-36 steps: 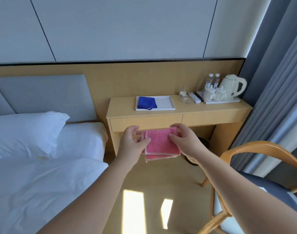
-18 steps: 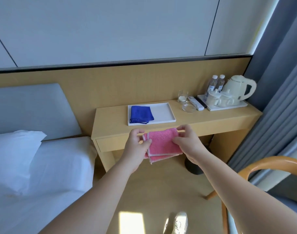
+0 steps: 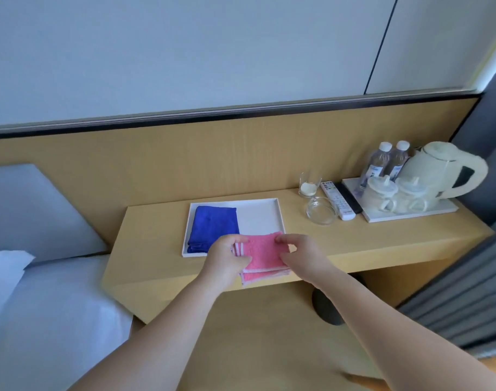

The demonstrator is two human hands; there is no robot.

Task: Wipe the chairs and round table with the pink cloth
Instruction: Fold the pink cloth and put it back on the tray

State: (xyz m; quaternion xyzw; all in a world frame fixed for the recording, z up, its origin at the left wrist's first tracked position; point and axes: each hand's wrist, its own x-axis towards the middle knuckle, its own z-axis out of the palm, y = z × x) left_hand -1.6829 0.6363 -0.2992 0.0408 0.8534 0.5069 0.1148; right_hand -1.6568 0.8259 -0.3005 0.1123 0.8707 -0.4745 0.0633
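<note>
A: Holding pink cloth [image 3: 259,255], folded, over near edge of wooden desk [image 3: 382,244], just at near right corner of white tray [image 3: 259,214]. Left hand [image 3: 227,259] pinching left edge, thumb on top, fingers curled under. Right hand [image 3: 299,253] pinching right edge, fingertips closed on top corner.

B: Noting risks?

A: Possibly heading to tray instead of to the wiping; no chair or round table showing anywhere, so task surfaces lying out of view. Lower folded layers hanging loose below the grip; probably unfolding or slipping if either pinch relaxes. Blue cloth [image 3: 214,224] lying on left half of tray, just beside left hand; easily dragging along or getting mixed up if setting pink one down there.

B: Anything nearby fragile?

A: Glass dish [image 3: 321,211] and glass cup [image 3: 309,184] sitting to the right, near remote [image 3: 338,203]; kettle [image 3: 441,170], two lidded cups [image 3: 380,193] and bottles [image 3: 387,162] farther right. Well apart from hands for now.

B: Hidden?

A: Underside fingers of both hands covered by cloth. Number of folds unclear. Dark round object [image 3: 327,307] under desk unidentifiable. Bed [image 3: 44,320] cut off at left.
</note>
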